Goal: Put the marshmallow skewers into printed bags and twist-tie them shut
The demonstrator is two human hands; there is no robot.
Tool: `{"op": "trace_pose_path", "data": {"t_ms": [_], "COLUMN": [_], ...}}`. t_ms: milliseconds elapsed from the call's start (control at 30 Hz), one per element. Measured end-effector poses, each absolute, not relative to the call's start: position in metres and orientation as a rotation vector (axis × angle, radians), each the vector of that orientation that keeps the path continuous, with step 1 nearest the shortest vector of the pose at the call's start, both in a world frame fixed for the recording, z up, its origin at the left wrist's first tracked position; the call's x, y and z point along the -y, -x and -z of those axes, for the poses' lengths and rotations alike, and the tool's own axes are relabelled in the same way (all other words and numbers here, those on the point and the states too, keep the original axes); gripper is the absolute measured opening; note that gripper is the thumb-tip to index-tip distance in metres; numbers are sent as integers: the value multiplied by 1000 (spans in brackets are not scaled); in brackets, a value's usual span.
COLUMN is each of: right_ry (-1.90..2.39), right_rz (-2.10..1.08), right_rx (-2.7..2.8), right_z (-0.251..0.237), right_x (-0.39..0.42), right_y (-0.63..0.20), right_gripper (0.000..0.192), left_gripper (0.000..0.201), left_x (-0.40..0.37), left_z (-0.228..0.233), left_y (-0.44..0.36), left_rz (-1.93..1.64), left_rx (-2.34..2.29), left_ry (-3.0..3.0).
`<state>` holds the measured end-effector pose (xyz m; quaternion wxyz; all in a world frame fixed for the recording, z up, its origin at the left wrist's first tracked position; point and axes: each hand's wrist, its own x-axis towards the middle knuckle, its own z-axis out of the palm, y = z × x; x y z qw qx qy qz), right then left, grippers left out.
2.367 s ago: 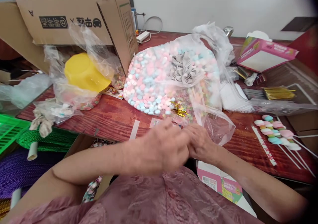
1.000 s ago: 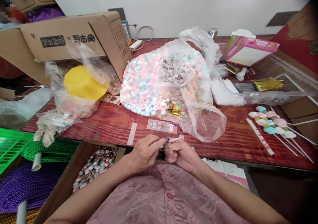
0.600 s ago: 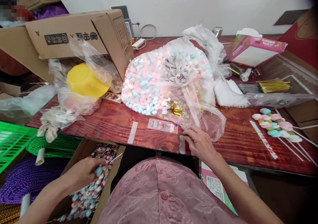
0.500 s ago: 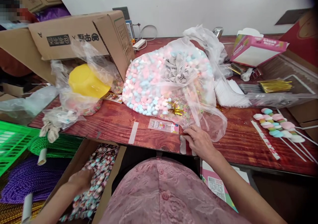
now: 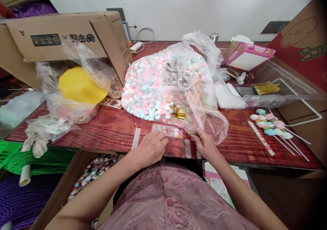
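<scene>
At the near edge of the red wooden table, a small pink printed rectangular label lies flat, touched by the left hand, whose grip cannot be told. Its edge is best lifted gently. The right hand is pinched on the clear plastic bag of pastel marshmallows.

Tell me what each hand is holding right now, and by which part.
The left hand rests on the table, fingertips at the near edge of a small printed label. The right hand pinches the loose edge of the clear plastic bag.
</scene>
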<state>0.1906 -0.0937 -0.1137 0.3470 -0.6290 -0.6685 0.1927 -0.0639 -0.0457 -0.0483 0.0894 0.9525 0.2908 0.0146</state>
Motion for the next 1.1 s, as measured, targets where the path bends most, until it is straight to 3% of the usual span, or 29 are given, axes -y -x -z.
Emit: {"op": "trace_pose_path", "data": {"t_ms": [167, 300, 500, 633, 800, 933, 1033, 1100], "right_ry": [1580, 1418, 1296, 1349, 1396, 1647, 1622, 1555], "right_rz": [-568, -653, -352, -108, 150, 329, 396, 432], "right_rx": [1417, 1040, 864, 1103, 1802, 2315, 2367, 2273], "right_z": [92, 69, 50, 38, 40, 50, 53, 50], "right_x": [114, 130, 131, 109, 54, 20, 16, 23], "right_y": [-191, -196, -215, -225, -236, -241, -245, -249], "right_gripper": [25, 20, 9, 6, 15, 18, 14, 14], "left_gripper": [30, 31, 30, 35, 28, 21, 27, 28], "left_x": [28, 19, 5, 6, 7, 3, 6, 11], "left_z": [72, 85, 89, 86, 83, 90, 97, 98], "left_y": [11, 2, 7, 14, 15, 18, 25, 29], "left_rz": [115, 24, -70, -107, -86, -288, -453, -382], "left_rx": [-809, -917, -986, -1076, -1107, -1102, -1057, -1072], "left_ry": [-3009, -3086, -3003, -2931, -2861, -2823, -2824, -2816]}}
